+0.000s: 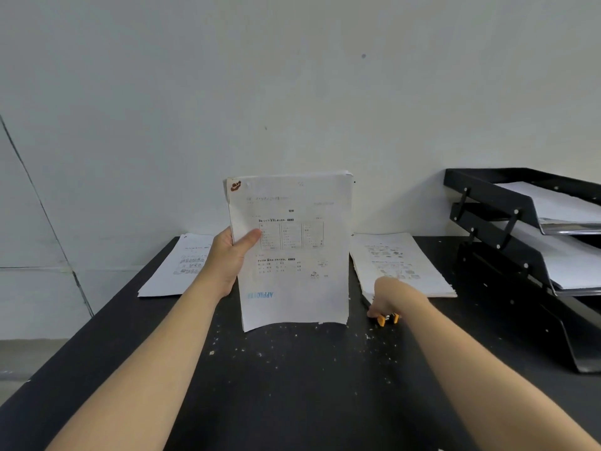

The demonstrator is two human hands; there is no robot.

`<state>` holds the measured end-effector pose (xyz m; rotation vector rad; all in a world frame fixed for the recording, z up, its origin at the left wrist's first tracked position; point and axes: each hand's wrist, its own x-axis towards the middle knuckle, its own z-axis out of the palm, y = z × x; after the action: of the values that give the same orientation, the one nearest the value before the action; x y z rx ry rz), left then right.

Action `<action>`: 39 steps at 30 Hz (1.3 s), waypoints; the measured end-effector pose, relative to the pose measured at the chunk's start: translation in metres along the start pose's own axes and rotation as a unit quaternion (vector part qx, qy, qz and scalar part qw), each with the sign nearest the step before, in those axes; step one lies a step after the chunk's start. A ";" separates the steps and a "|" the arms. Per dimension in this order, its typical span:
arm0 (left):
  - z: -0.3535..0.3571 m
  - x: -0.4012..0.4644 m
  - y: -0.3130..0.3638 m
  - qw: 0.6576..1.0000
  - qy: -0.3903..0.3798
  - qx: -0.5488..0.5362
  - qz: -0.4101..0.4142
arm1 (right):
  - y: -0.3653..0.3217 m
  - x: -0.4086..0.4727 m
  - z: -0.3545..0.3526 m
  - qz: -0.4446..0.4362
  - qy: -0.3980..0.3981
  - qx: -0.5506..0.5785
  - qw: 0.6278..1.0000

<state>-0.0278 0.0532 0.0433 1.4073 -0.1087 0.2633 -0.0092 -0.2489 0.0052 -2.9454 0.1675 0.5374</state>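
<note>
Flecks of paper dot the black worktop. The right hand curls round a small yellow tool lying there. The left hand pinches the sheaf by its edge, standing it upright. The tool pickup looks underway; next, lift it to the sheaf's top corner.

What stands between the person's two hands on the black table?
In the head view, an upright sheaf of printed pages stands between them; the left hand grips its left edge, and the right hand is apart from it.
</note>
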 end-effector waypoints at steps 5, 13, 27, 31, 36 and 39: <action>0.001 -0.003 0.005 1.000 -0.002 0.001 -0.009 | 0.003 -0.003 -0.041 -0.051 0.081 0.225 0.970; 0.000 -0.007 0.009 1.000 -0.006 0.021 -0.012 | -0.037 -0.044 -0.140 -0.174 0.235 0.650 0.701; -0.002 -0.012 0.011 0.999 -0.018 0.019 -0.024 | -0.172 -0.093 -0.169 -0.366 0.318 0.568 0.664; -0.002 -0.015 0.012 0.999 -0.023 0.017 -0.030 | -0.195 -0.091 -0.163 -0.361 0.298 0.527 0.710; -0.003 -0.018 0.014 0.999 -0.026 0.018 -0.028 | -0.211 -0.091 -0.162 -0.360 0.311 0.494 0.728; -0.003 -0.019 0.015 0.999 -0.030 0.008 -0.026 | -0.219 -0.090 -0.156 -0.348 0.363 0.440 0.744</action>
<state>-0.0503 0.0557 0.0527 1.4324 -0.1199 0.1801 -0.0101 -0.0514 0.2084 -1.8695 -0.4669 -0.6511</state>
